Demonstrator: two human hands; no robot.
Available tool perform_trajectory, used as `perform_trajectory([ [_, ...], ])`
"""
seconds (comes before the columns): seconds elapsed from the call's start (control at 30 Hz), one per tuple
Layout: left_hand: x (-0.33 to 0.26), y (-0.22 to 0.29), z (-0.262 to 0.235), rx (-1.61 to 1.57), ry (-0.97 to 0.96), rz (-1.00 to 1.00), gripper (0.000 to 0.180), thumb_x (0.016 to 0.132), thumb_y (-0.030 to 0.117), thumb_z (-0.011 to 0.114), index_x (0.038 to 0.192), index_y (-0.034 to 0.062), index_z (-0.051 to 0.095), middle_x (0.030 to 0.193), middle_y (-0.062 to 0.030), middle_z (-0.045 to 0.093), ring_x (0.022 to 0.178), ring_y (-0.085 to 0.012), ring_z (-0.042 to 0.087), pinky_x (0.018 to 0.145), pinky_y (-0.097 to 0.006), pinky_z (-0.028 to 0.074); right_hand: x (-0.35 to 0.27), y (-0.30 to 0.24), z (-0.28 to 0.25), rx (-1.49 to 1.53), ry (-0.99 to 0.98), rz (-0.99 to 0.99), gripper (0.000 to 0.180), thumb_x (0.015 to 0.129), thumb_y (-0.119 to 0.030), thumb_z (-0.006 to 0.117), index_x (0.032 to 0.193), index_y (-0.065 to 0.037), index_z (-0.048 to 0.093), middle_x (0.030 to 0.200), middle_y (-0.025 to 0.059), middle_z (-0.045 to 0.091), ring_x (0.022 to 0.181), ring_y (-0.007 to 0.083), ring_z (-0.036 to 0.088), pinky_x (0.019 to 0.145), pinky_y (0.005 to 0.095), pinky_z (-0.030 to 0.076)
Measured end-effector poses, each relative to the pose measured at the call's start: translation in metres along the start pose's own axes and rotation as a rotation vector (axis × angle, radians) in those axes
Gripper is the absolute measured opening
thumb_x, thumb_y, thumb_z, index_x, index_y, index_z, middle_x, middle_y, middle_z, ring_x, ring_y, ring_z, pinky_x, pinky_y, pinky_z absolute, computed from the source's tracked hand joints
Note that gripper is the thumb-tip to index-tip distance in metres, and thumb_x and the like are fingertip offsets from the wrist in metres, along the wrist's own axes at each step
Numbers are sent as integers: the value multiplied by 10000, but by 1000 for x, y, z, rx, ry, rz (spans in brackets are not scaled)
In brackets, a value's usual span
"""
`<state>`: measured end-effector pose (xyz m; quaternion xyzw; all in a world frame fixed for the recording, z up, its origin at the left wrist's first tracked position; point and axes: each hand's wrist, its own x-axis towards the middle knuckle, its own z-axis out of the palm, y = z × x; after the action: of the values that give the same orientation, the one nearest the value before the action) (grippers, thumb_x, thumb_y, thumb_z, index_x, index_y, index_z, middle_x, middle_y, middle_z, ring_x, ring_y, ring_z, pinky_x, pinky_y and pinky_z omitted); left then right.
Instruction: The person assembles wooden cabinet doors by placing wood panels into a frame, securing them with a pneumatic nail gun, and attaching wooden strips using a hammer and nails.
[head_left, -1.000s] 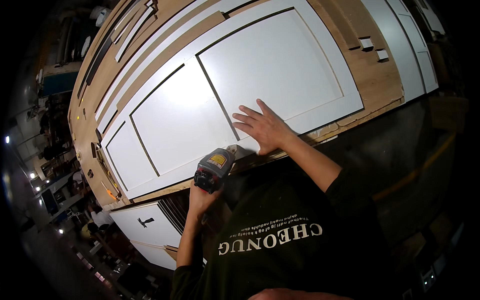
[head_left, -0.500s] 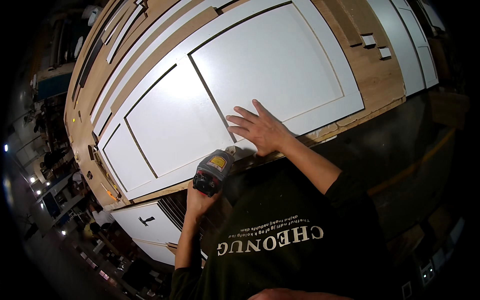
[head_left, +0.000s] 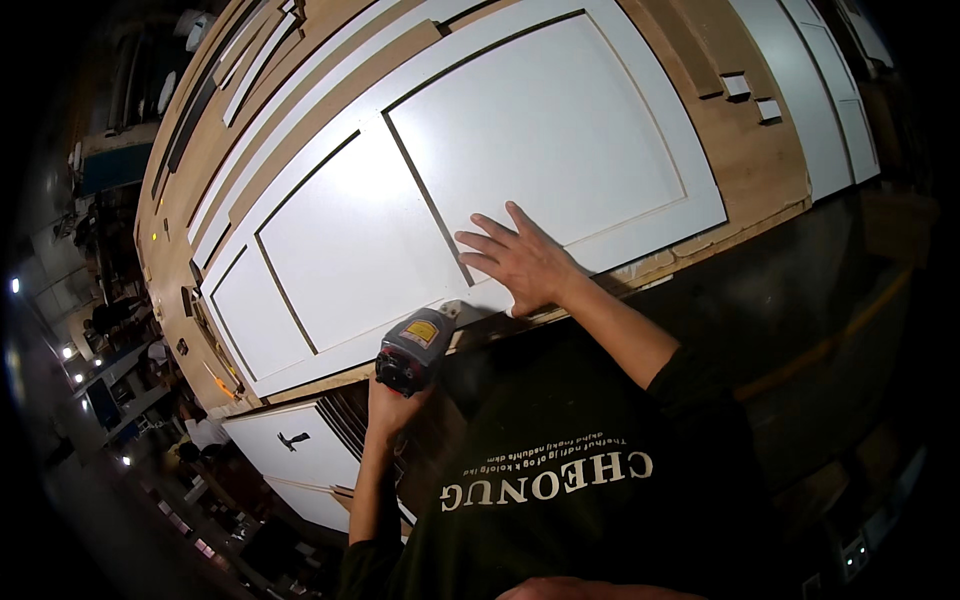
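Note:
A large white panel [head_left: 340, 230] with a raised frame and recessed fields lies flat on a wooden workbench [head_left: 755, 165]. At its near edge, my left hand [head_left: 395, 402] is closed round a grey and black nail gun [head_left: 415, 345] with a yellow label. The tool's nose points up and right, over the panel's near rail; whether it touches cannot be made out. The gun's body hides most of my left fingers. My right hand [head_left: 522, 262] lies spread on the panel, just right of the nose, its thumb toward the near edge.
White and brown strips [head_left: 300, 110] lie along the bench's far side. Two small white blocks [head_left: 736, 86] sit at the right, near another pale panel [head_left: 810, 95]. Below the bench's left end are stacked white panels [head_left: 290, 455]. An orange-handled tool [head_left: 222, 385] lies at the bench's left end.
My left hand has shifted the nail gun a little left and down along the panel's near edge. My right hand stays spread in nearly the same place.

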<state>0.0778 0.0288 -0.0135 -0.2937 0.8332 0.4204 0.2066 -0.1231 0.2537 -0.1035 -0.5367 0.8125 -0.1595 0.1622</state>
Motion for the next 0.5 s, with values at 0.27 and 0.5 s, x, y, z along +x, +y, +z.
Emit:
perform_trajectory([
  [0.27, -5, 9, -9, 77, 19, -48, 476, 659, 126, 755, 1088, -7, 597, 1035, -145, 665, 965, -233, 647, 841, -321, 500, 0, 0, -2, -26, -43, 9, 943, 546, -497, 794, 1368, -203, 439, 1503, 12, 282, 1413, 237, 190, 1124, 579, 140],
  [0.5, -2, 20, -8, 64, 37, -37, 432, 663, 136, 752, 1049, -8, 623, 987, -137, 682, 926, -226, 661, 826, -321, 506, -1, -1, 0, -17, -13, 12, 939, 537, -499, 795, 1358, -202, 448, 1501, 7, 287, 1413, 229, 190, 1124, 583, 149],
])
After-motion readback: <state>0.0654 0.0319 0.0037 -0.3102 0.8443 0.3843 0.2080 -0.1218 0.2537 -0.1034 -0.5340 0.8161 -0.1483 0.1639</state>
